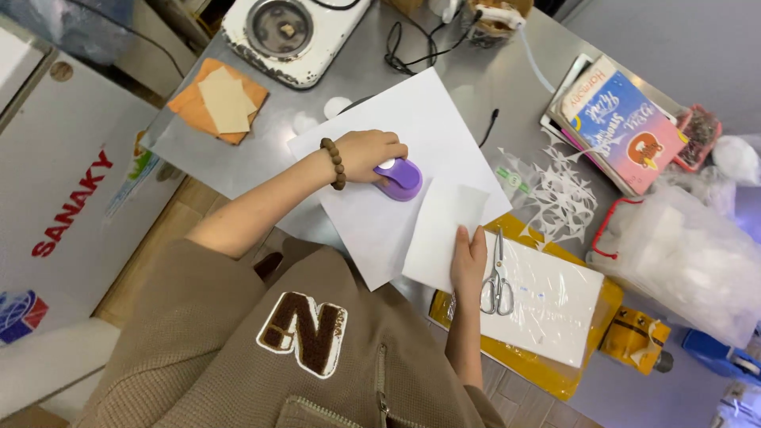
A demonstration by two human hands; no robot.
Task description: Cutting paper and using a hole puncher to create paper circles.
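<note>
1. Right now the left hand point(372, 154) lies curled over a purple punch point(400, 178), palm pressing on top, fingers bent round its rounded body; a bead bracelet point(334, 163) sits on that wrist.
2. Punch sits on a big white sheet point(412, 119) spread over the grey table point(261, 127), approx. mid-sheet.
3. Right hand point(468, 257) is nearly flat, fingers together, thumb side pinching the right edge of a smaller paper piece point(440, 234); that piece's upper left edge is next to the punch. Can't tell if it's inside the slot.
4. Scissors point(497, 277) lie shut just right of the right hand, on a white pad point(555, 305) w/ a yellow envelope point(555, 376) under it.
5. Paper scraps point(559, 198) w/ cut-out holes lie beyond the scissors, near a stack of books point(622, 123).
6. Far side of table: white round appliance point(289, 32), black cable point(412, 43), orange cloth point(218, 99) w/ a pale square on top.
7. Two small white discs point(337, 105) rest on the table by the sheet's far edge.
8. Right edge: clear plastic bag point(690, 254), yellow tape gun point(634, 337).
</note>
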